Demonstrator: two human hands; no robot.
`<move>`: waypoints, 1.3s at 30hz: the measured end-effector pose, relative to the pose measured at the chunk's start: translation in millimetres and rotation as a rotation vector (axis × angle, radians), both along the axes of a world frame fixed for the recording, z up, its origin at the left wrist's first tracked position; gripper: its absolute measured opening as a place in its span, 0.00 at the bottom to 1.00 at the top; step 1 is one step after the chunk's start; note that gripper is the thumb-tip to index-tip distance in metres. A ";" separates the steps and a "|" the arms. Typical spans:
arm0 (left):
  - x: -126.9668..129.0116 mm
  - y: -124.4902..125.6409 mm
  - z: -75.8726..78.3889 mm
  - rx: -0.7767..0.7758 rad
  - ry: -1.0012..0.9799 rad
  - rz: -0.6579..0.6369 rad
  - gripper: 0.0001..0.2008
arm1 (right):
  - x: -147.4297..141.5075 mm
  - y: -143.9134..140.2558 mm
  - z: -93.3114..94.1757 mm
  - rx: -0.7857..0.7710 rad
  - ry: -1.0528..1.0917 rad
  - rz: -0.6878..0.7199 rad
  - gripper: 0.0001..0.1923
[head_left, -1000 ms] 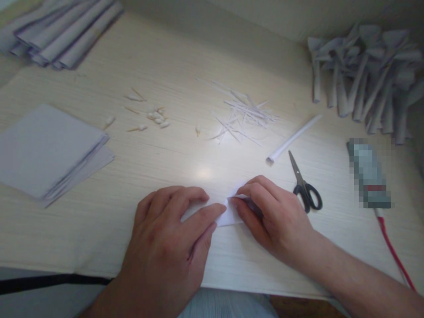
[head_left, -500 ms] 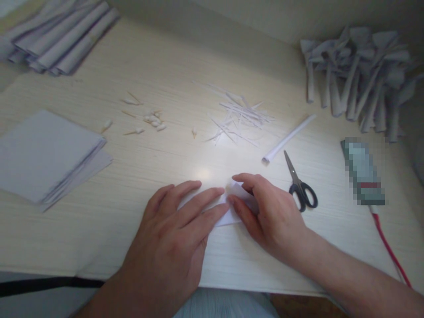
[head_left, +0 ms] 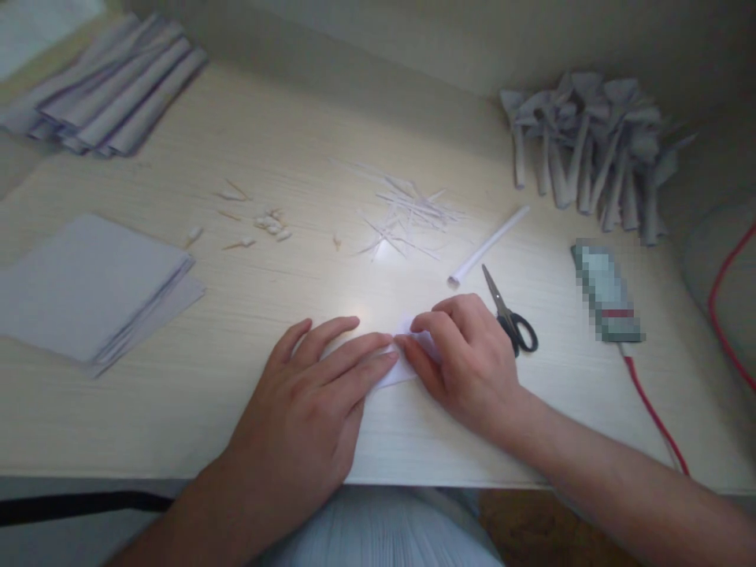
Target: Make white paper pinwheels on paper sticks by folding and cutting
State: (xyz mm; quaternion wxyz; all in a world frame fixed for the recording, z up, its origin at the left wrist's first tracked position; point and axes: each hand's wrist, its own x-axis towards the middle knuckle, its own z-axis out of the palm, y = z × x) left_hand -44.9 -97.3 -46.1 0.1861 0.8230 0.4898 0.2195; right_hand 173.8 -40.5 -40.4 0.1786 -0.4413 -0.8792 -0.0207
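A piece of white paper (head_left: 394, 375) lies near the table's front edge, largely covered by both hands. My left hand (head_left: 307, 409) rests across its left part, palm down with the fingers stretched out and spread. At the paper's right part, my right hand (head_left: 472, 362) pinches it between thumb and curled fingers, close to the left fingertips. Black-handled scissors (head_left: 496, 293) lie just beyond my right hand, blades pointing away. A thin white paper tube (head_left: 489, 246) is behind them.
Cut paper strips (head_left: 416, 206) and small cotton-tipped sticks (head_left: 270, 224) are scattered mid-table. A paper stack (head_left: 94, 287) lies left, rolled papers (head_left: 127, 98) back left. Flared paper tubes (head_left: 591, 150) are heaped back right. A blurred-out device (head_left: 607, 293) with a red cable (head_left: 655, 417) sits right.
The fingers of my right hand have curled in and closed toward the thumb on the paper. My left hand stays spread on it. The whole view has shifted slightly.
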 end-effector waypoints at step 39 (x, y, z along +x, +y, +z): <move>-16.8 1.1 1.5 0.104 0.061 0.047 0.17 | 17.0 -101.5 3.7 -0.281 -0.168 -0.197 0.40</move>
